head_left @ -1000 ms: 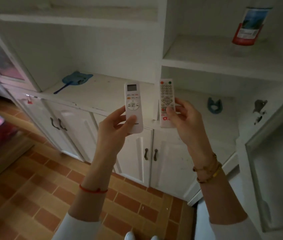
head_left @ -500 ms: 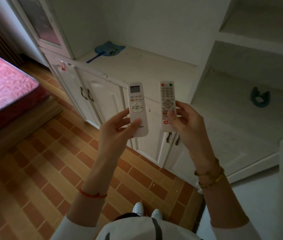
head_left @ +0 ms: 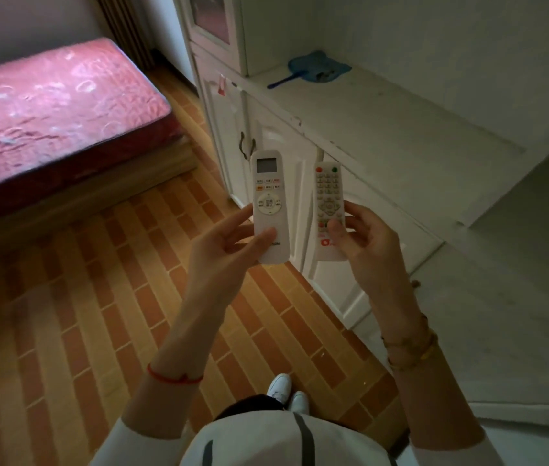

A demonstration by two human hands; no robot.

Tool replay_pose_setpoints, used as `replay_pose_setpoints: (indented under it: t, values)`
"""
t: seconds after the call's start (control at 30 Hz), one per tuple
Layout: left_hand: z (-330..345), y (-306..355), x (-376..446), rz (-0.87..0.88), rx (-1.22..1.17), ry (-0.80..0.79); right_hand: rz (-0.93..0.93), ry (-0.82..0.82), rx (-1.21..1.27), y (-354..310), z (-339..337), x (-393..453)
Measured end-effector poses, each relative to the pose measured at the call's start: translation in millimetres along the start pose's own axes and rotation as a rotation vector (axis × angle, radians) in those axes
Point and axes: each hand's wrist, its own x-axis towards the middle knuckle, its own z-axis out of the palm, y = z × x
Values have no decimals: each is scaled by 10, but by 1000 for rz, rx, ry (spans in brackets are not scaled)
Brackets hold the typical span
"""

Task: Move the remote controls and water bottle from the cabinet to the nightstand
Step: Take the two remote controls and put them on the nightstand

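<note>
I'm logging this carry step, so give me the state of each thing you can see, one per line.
Remote with screen: upright, buttons facing the camera, pinched by the left hand.
Remote with number keys: upright, held by the right hand.
Lower cabinet doors: closed.
Blue fan: lying flat on the cabinet counter.
Mattress: bare.

The two remotes are white: the left remote (head_left: pixel 269 206) has a grey screen with orange and red buttons, the right remote (head_left: pixel 330 210) a red and a green button; the cabinet (head_left: pixel 384 129) is white, the fan (head_left: pixel 316 70) blue, the mattress (head_left: pixel 54 105) patterned pink, the floor (head_left: pixel 81 314) orange-brown brick
</note>
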Motion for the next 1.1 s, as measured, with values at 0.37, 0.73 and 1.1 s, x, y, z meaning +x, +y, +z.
replay_pose_setpoints:
  t: [0.37,0.73,1.1]
  values:
    - [-680,-121,-13,-39,-72,336,-21,-334,2,-49,923,398]
    - [-2020,-213,400,-35,-100,668,-82,-671,-25,-254,2708,937]
    - [-3616,-103,787,-43,-62,990,-128,-952,-12,-659,4744,1198]
